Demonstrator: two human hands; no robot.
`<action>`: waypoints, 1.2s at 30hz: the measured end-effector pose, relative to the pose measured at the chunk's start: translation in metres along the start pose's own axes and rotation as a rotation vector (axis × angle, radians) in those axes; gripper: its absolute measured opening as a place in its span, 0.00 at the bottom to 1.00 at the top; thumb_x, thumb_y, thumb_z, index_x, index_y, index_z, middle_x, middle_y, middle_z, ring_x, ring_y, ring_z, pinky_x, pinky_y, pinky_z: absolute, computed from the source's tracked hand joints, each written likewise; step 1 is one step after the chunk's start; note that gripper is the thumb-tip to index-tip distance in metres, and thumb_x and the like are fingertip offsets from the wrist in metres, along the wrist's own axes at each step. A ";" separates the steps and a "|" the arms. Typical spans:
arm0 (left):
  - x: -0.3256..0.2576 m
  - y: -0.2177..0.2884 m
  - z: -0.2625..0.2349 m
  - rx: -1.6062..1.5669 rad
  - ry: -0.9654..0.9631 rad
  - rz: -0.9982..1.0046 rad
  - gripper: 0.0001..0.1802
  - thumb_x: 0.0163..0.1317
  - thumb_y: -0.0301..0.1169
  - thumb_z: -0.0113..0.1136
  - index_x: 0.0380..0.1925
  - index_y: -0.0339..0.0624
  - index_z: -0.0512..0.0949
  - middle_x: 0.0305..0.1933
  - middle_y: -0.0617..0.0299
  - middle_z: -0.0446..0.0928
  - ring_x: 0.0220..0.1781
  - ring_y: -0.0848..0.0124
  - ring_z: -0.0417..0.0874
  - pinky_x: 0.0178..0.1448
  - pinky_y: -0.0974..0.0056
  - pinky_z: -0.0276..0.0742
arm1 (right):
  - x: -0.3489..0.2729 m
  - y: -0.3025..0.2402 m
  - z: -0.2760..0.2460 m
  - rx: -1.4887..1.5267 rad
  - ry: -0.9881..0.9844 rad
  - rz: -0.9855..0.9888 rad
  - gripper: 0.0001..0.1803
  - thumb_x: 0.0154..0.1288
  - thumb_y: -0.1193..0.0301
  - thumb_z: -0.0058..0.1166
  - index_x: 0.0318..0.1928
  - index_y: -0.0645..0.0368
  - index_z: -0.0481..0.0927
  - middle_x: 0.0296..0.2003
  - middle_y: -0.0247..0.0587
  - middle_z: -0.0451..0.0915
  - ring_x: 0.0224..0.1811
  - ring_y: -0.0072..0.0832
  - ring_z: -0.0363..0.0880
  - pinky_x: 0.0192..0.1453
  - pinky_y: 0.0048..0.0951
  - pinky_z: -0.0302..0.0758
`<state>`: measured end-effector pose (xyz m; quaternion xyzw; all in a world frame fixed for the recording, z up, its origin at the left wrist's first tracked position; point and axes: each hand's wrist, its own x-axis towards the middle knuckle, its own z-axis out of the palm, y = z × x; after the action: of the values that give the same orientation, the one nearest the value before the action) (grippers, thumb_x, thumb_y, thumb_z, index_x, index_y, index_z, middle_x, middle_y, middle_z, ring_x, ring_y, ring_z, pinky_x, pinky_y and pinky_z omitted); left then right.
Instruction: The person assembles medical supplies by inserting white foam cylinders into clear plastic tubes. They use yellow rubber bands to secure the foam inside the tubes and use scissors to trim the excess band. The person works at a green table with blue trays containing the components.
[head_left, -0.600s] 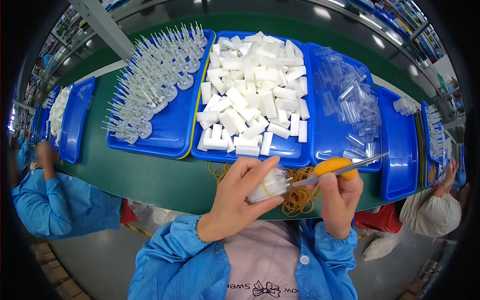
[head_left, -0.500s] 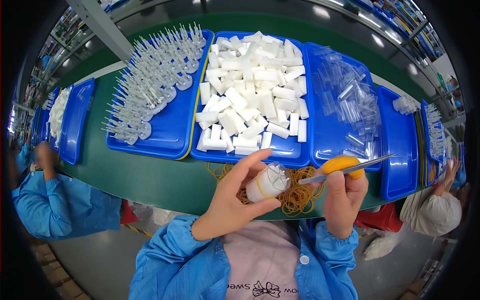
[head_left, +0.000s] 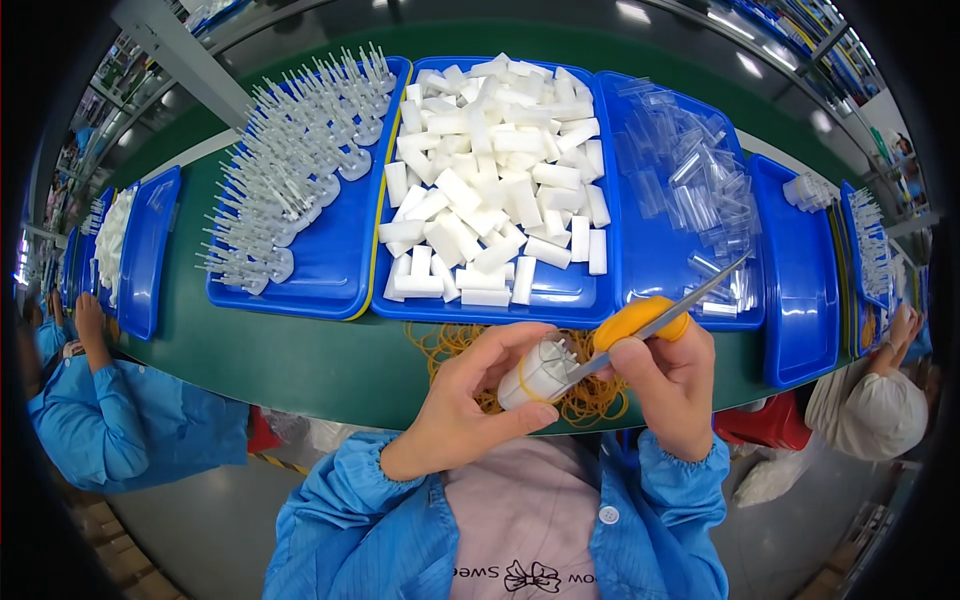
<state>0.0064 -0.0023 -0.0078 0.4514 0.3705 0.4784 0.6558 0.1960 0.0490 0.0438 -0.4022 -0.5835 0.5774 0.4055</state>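
Observation:
My left hand (head_left: 480,395) is curled around a short clear cylinder (head_left: 535,385) packed with white material, a thin yellow band around it. Its open end, showing several pale tips, faces up and to the right. In my right hand (head_left: 665,390) is a slim metal tool with an orange grip (head_left: 640,320), its kind unclear. One pointed end sticks out to the upper right; the other, flat end meets the rim of the cylinder. Whether it goes inside I cannot tell. Under both hands lies a pile of yellow-brown rubber bands (head_left: 595,400).
Ahead on the green table (head_left: 270,340) stand blue trays: one with white spiky plastic parts (head_left: 300,180), one heaped with white foam blocks (head_left: 500,180), one with clear tubes (head_left: 690,170). At right, another tray (head_left: 800,320) holds a few clear parts. People sit on both sides.
My right hand has moved left and tilted the tool more steeply, bringing its flat end to the cylinder's rim. The cylinder has tipped slightly in my left hand.

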 end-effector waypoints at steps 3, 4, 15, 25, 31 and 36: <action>0.000 0.000 0.001 -0.034 -0.008 -0.032 0.34 0.57 0.25 0.63 0.62 0.36 0.61 0.57 0.56 0.70 0.58 0.69 0.72 0.62 0.64 0.67 | 0.002 0.000 -0.001 -0.187 -0.036 -0.092 0.05 0.62 0.77 0.53 0.37 0.66 0.79 0.30 0.40 0.80 0.30 0.22 0.78 0.35 0.23 0.73; 0.001 0.000 0.001 -0.058 -0.004 -0.066 0.34 0.58 0.28 0.62 0.63 0.36 0.60 0.57 0.55 0.70 0.58 0.69 0.72 0.62 0.64 0.67 | 0.002 0.001 0.001 -0.249 -0.023 -0.149 0.04 0.62 0.77 0.53 0.36 0.65 0.79 0.30 0.40 0.80 0.30 0.22 0.78 0.35 0.24 0.73; 0.004 0.020 0.004 -0.325 -0.067 -0.290 0.35 0.63 0.45 0.51 0.62 0.33 0.59 0.52 0.53 0.71 0.46 0.66 0.77 0.45 0.64 0.76 | -0.002 0.005 -0.008 0.122 0.065 -0.109 0.10 0.67 0.73 0.51 0.43 0.68 0.75 0.36 0.40 0.78 0.35 0.20 0.76 0.39 0.21 0.75; 0.000 0.020 0.009 -0.215 -0.029 -0.251 0.26 0.68 0.38 0.44 0.62 0.37 0.61 0.51 0.60 0.70 0.43 0.75 0.72 0.44 0.70 0.71 | 0.003 0.001 -0.005 0.027 -0.076 -0.015 0.08 0.66 0.74 0.51 0.40 0.67 0.76 0.32 0.38 0.79 0.31 0.19 0.77 0.35 0.20 0.73; 0.003 0.016 0.005 -0.248 -0.022 -0.279 0.27 0.67 0.40 0.42 0.61 0.36 0.62 0.48 0.60 0.72 0.43 0.75 0.72 0.44 0.71 0.70 | -0.002 -0.009 0.001 -0.313 -0.064 -0.277 0.07 0.65 0.75 0.50 0.39 0.68 0.77 0.30 0.40 0.79 0.30 0.21 0.78 0.33 0.24 0.75; 0.008 0.019 0.004 -0.390 -0.053 -0.331 0.31 0.64 0.47 0.46 0.59 0.35 0.63 0.47 0.58 0.73 0.40 0.71 0.76 0.40 0.69 0.72 | -0.004 -0.002 -0.003 0.088 0.093 -0.167 0.08 0.65 0.75 0.52 0.40 0.68 0.76 0.31 0.40 0.79 0.32 0.21 0.78 0.35 0.22 0.75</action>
<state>0.0067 0.0069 0.0113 0.2620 0.3227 0.4149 0.8093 0.2005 0.0461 0.0455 -0.3603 -0.5696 0.5476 0.4959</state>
